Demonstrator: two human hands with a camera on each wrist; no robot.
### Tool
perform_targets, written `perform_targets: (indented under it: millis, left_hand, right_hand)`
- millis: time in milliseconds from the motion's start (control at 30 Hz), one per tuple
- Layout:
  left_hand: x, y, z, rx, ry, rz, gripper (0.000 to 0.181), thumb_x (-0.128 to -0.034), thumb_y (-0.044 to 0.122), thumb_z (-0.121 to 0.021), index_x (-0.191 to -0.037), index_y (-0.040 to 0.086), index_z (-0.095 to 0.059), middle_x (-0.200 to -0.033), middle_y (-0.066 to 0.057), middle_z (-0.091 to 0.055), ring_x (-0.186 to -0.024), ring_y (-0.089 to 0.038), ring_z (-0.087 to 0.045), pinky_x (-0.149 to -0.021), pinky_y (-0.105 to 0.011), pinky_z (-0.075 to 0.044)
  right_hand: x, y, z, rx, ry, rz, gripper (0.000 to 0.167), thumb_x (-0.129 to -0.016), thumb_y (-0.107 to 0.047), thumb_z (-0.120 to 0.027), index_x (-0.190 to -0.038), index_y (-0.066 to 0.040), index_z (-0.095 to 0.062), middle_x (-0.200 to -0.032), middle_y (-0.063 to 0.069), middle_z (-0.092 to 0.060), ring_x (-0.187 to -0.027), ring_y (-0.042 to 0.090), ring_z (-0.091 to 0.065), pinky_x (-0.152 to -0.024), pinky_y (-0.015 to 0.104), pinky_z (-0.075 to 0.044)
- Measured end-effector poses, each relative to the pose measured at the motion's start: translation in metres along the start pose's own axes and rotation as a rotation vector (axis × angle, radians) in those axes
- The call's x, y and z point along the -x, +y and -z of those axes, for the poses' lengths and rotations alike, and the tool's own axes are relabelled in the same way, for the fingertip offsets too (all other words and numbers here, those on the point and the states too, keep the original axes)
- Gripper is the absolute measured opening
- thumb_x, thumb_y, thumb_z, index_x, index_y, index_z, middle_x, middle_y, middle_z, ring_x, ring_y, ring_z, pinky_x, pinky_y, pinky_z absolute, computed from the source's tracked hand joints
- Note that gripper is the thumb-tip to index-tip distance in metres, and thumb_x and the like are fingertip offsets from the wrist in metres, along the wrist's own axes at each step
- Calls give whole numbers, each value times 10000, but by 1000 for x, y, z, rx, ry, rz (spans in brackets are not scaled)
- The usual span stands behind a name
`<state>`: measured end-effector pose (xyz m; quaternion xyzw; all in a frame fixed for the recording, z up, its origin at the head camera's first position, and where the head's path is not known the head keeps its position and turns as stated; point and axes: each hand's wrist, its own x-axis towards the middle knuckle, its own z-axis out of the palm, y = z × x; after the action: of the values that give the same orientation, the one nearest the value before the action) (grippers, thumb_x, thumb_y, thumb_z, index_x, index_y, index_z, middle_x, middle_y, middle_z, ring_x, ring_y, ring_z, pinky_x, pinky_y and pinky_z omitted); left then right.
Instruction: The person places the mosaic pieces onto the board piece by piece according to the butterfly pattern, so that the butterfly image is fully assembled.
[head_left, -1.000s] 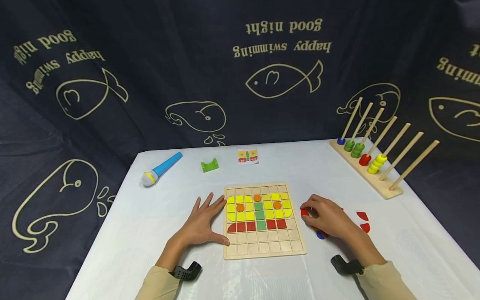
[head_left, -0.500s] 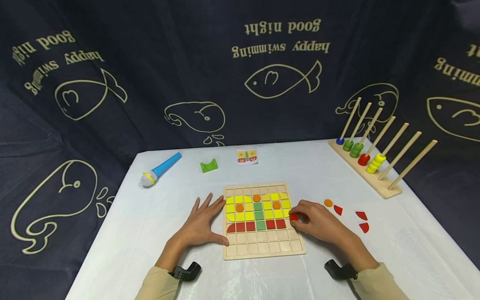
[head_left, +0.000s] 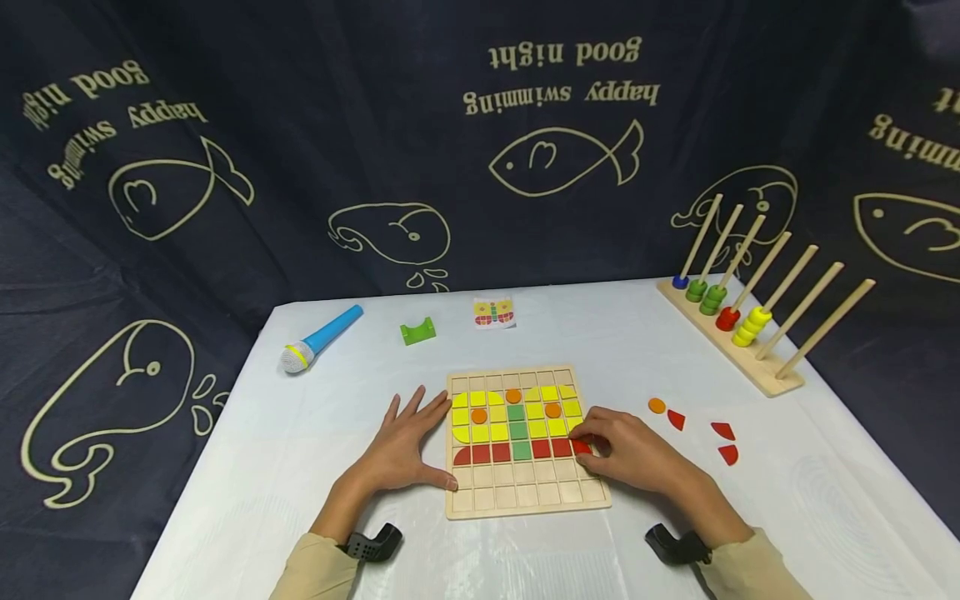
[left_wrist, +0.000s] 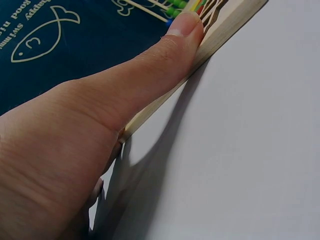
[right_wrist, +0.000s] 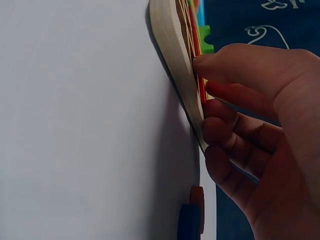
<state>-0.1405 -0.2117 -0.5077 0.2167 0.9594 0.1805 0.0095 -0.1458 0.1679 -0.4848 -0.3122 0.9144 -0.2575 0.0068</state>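
Observation:
A wooden grid board (head_left: 517,497) lies on the white table with yellow, red, green and orange tiles set in its squares. My left hand (head_left: 408,450) rests on its left edge, fingers spread and the thumb (left_wrist: 165,60) over the rim. At the right end of the red row, my right hand (head_left: 626,446) pinches a red quarter-round tile (head_left: 581,447) between thumb and fingers, down at the board. In the right wrist view the fingertips meet the board's edge (right_wrist: 172,50); the tile is partly hidden by them.
Right of the board lie an orange disc (head_left: 657,406) and red quarter-round tiles (head_left: 729,454); a blue piece (right_wrist: 189,222) shows in the right wrist view. Farther back are a toy microphone (head_left: 322,337), a green stand (head_left: 417,332), a pattern card (head_left: 494,313) and a bead rack (head_left: 735,342).
My right hand has carried the red tile left from the loose pieces onto the board, to the end of the red row. The left hand has stayed still.

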Motion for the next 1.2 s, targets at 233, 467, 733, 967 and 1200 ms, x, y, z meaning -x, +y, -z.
perform_targets:
  millis: [233,467,733,967,1200]
  left_hand:
    - [0,1,1,0,-1,3,1278,-478,866,-670,-1516,207,-322,-1562,72,-248,-1454,-258,-70,-1141,-547,-2]
    - [1,0,6,-3,-11,-33,1311,-471,863,-677,-1523,176,-299,-1570,37,-231,-1452,-285,-64,-1138,-556,-5]
    - [1,-1,6,-17,-25,-39,1361,-428,878,-674,-1526,175,-286,-1576,30,-213,-1451,-295,-53,-1138,-557,-2]
    - [0,3,3,-21,-4,8,1358,-398,890,-668,-1518,206,-318,-1564,68,-243,-1451,-288,-68,-1130,-579,5]
    - [-1,6,1,-17,6,6,1340,-409,889,-667,-1515,213,-327,-1556,73,-268,-1450,-295,-76,-1111,-607,46]
  right_hand:
    - [1,-1,1,-2,12,-5,262,-777,-293,-797,-1023,-232,-732,-884,-160,-580,-737,52,-505,-642,212,-441]
    - [1,-1,5,-15,17,-40,274,-773,-296,-806,-1027,-223,-736,-854,-154,-586,-741,63,-527,-634,208,-458]
    - [17,14,19,-55,35,-118,272,-802,-231,-787,-1063,-203,-718,-824,-160,-555,-739,92,-525,-605,212,-460]
    - [33,34,34,-14,115,-173,242,-808,-177,-780,-1043,-157,-725,-834,-146,-561,-728,93,-523,-608,227,-482]
    - [49,46,44,-15,54,-264,267,-799,-184,-782,-1054,-145,-715,-795,-103,-534,-730,114,-505,-605,226,-467]
